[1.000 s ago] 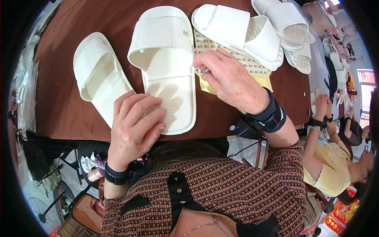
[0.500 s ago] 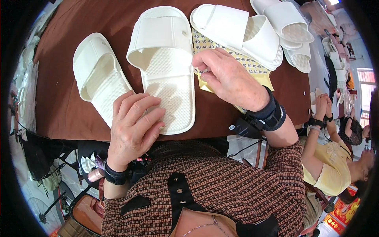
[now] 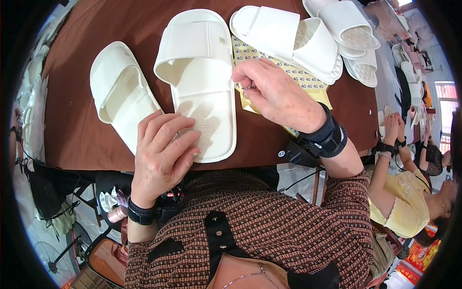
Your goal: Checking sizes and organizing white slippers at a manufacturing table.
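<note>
Two white slide slippers lie on the brown-covered table: a left one [image 3: 126, 91] set at a slant and a larger-looking one [image 3: 197, 82] beside it. My left hand [image 3: 166, 154] rests at the slippers' heel ends, its bent fingers apart and holding nothing. Over the right edge of the larger slipper hovers my right hand [image 3: 279, 96]. Its fingers are curled with thumb and forefinger close together; whatever is in them, if anything, is hidden. Partly beneath that hand lies a yellow sheet of small round printed stickers [image 3: 308, 79].
Another white slipper pair [image 3: 272, 31] lies on the sheet's far part, with more white slippers [image 3: 346, 29] at the far right. A black device [image 3: 298, 154] sits by the table's front edge near a small round sticker [image 3: 281, 154]. A co-worker in yellow [image 3: 402, 202] sits to the right.
Very little differs: the whole view has shifted slightly, while both hands and the slippers keep nearly the same places.
</note>
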`<state>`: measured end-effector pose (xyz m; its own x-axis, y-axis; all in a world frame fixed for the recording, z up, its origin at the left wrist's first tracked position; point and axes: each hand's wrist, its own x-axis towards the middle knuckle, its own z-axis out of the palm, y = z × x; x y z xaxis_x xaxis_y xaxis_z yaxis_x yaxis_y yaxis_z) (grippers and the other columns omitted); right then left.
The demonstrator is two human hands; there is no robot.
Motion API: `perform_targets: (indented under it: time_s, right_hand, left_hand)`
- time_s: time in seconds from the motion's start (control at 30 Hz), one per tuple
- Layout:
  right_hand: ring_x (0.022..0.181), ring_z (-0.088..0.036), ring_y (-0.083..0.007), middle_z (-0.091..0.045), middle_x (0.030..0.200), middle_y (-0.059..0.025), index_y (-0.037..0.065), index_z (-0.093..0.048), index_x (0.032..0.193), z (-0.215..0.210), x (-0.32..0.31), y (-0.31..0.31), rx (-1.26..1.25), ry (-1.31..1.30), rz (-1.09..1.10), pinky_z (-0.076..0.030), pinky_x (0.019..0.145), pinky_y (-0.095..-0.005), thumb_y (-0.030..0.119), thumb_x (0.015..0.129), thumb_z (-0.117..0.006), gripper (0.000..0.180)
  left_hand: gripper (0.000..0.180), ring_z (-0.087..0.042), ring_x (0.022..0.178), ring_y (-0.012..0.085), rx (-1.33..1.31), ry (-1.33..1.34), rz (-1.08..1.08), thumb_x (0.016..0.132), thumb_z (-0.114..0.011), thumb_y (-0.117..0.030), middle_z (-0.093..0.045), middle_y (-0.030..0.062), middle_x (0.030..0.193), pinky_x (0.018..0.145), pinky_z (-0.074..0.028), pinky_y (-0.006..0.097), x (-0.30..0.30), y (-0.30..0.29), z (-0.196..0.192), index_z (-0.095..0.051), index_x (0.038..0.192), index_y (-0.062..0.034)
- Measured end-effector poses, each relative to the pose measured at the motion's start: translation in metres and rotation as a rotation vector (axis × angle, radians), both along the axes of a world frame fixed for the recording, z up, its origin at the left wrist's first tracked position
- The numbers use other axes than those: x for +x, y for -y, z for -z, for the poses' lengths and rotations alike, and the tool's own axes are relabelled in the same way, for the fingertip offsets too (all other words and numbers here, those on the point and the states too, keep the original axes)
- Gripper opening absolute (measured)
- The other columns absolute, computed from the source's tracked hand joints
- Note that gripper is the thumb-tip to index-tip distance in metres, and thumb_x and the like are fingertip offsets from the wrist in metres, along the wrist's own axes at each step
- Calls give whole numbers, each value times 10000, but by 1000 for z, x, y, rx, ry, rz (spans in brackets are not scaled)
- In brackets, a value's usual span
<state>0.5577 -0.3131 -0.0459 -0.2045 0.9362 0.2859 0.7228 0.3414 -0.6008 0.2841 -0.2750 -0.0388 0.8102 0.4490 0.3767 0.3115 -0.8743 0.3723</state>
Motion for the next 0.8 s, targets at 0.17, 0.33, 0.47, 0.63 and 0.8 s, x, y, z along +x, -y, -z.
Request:
perform_targets:
  time_s: [0.17, 0.33, 0.47, 0.63, 0.8]
  right_hand:
    - [939, -596, -332, -595, 954, -135, 48, -525, 1025, -2, -1, 1, -21, -22, 18, -483, 824, -426, -25, 840, -584, 208]
    - [917, -597, -314, -589, 937, -129, 41, -522, 1022, 0, 1, -1, -28, -67, 21, -490, 791, -412, -40, 833, -575, 212]
    - [888, -597, -309, -584, 895, -121, 38, -523, 1016, 2, 3, -1, -30, -62, 16, -491, 775, -408, -40, 835, -572, 203]
    - [874, -595, -312, -581, 871, -121, 38, -525, 1005, 1, 3, -1, -30, -35, 14, -489, 767, -411, -32, 842, -567, 182]
    - [864, -589, -311, -577, 866, -121, 39, -525, 1004, 2, 4, -1, -36, -60, 10, -486, 758, -409, -25, 845, -567, 177]
  left_hand:
    - [248, -579, 1094, 327, -1, -1, -4, 740, -737, -115, -644, 94, 1122, 977, -426, 489, 0, 0, 0, -676, 973, -57]
    - [262, -587, 1101, 280, -2, -12, -21, 728, -764, -123, -649, 59, 1119, 1002, -435, 487, 0, 0, -1, -694, 977, -83]
    - [240, -581, 1088, 322, 1, -5, -1, 756, -738, -131, -643, 96, 1116, 984, -424, 494, 1, 0, 1, -678, 978, -62]
    - [240, -582, 1086, 323, 3, -6, 2, 762, -735, -137, -642, 95, 1117, 981, -425, 496, 1, -1, 2, -675, 982, -62]
    - [244, -583, 1086, 326, -6, -7, -1, 766, -731, -138, -643, 95, 1113, 981, -424, 504, 1, -1, 1, -673, 991, -62]
